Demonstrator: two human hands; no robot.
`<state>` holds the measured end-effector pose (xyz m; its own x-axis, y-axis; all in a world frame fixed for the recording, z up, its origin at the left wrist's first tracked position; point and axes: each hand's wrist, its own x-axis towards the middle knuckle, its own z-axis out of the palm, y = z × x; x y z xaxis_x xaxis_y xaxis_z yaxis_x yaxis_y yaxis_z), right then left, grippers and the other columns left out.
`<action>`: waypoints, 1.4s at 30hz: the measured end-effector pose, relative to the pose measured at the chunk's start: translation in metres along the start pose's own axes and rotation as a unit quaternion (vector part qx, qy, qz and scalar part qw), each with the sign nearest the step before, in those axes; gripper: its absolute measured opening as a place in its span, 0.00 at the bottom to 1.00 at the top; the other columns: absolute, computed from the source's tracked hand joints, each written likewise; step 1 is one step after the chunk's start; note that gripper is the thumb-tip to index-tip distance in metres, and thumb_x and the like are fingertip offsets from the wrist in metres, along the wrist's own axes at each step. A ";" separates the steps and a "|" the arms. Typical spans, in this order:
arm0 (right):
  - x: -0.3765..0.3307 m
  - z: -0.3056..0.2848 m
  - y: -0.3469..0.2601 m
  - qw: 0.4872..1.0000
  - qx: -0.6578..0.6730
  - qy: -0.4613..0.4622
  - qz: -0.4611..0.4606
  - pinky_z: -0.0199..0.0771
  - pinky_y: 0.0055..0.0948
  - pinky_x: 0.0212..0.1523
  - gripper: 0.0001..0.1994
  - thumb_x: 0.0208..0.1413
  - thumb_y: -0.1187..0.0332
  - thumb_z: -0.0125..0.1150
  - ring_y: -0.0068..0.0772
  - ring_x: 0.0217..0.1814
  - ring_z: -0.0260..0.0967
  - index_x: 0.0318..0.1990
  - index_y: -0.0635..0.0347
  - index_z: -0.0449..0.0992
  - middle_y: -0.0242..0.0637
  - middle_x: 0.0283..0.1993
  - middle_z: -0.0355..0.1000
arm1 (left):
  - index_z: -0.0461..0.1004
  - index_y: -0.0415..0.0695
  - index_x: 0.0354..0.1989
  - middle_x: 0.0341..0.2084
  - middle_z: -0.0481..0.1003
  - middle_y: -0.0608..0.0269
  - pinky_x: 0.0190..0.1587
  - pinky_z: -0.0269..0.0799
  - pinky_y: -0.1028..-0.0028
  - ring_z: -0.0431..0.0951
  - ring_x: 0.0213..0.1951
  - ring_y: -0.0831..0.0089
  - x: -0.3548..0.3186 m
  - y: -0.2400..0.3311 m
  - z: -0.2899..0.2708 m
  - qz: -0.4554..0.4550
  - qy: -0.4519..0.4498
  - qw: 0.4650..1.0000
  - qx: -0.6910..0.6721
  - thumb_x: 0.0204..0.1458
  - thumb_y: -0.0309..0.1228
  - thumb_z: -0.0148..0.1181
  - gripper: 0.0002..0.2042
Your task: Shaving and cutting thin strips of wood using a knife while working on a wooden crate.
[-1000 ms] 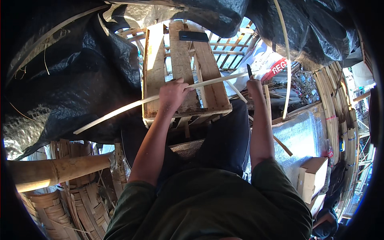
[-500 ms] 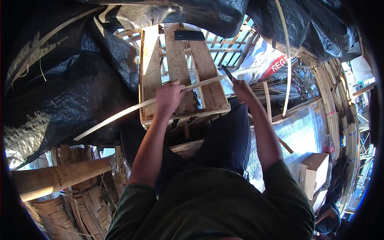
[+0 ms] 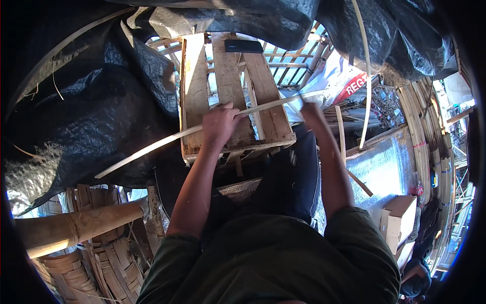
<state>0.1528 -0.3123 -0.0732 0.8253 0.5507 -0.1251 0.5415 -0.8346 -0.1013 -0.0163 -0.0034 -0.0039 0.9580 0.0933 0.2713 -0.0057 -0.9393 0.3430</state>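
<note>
A long, pale bamboo strip [image 3: 268,105] lies slantwise across the slatted wooden crate [image 3: 226,76] in front of my knees. My left hand [image 3: 220,124] is closed round its middle, resting above the slats. Past the crate's right edge, my right hand [image 3: 312,112] is closed and smeared by motion, close to the strip's far right end. It grips a knife [image 3: 299,96], whose dark blade shows only as a blur against the strip. The knife's handle is hidden inside the fist.
A black phone [image 3: 244,46] lies on the crate's far end. Black plastic sheeting [image 3: 81,116] hangs at left and overhead. A white and red sack [image 3: 339,76] lies at the right, near upright strips [image 3: 364,76]. Cardboard boxes [image 3: 397,223] and another person [image 3: 416,278] are at the lower right.
My right hand has shifted slightly right with the knife, and its blade has gone from sharp to blurred. The left hand keeps its hold on the strip. The whole view has shifted slightly.
</note>
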 end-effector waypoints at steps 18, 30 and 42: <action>-0.021 -0.033 -0.040 0.875 0.293 0.059 0.380 0.79 0.44 0.24 0.23 0.65 0.59 0.42 0.48 0.27 0.79 0.35 0.73 0.78 0.56 0.26 0.76 | 0.80 0.48 0.26 0.26 0.72 0.64 0.33 0.74 0.63 0.79 0.32 0.63 0.000 -0.006 0.001 0.012 0.004 0.999 -0.037 0.52 0.47 0.62 0.15; -0.036 -0.048 -0.071 0.909 0.268 0.046 0.316 0.77 0.52 0.35 0.24 0.66 0.56 0.43 0.59 0.31 0.77 0.36 0.71 0.79 0.61 0.29 0.75 | 0.80 0.48 0.27 0.26 0.72 0.64 0.34 0.74 0.63 0.78 0.34 0.63 -0.001 -0.009 0.006 0.018 0.001 0.999 -0.028 0.51 0.48 0.62 0.15; -0.046 -0.070 -0.109 0.969 0.188 -0.057 0.152 0.77 0.47 0.30 0.13 0.56 0.68 0.51 0.57 0.30 0.77 0.38 0.69 0.79 0.57 0.29 0.76 | 0.81 0.48 0.27 0.26 0.72 0.63 0.35 0.74 0.63 0.78 0.35 0.63 -0.001 -0.008 0.004 0.030 0.009 0.999 -0.030 0.51 0.48 0.62 0.15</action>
<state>0.0673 -0.2476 0.0129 0.9030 0.2960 -0.3115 0.1618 -0.9058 -0.3916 -0.0164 0.0027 -0.0106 0.9498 0.0441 0.3096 -0.0808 -0.9218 0.3792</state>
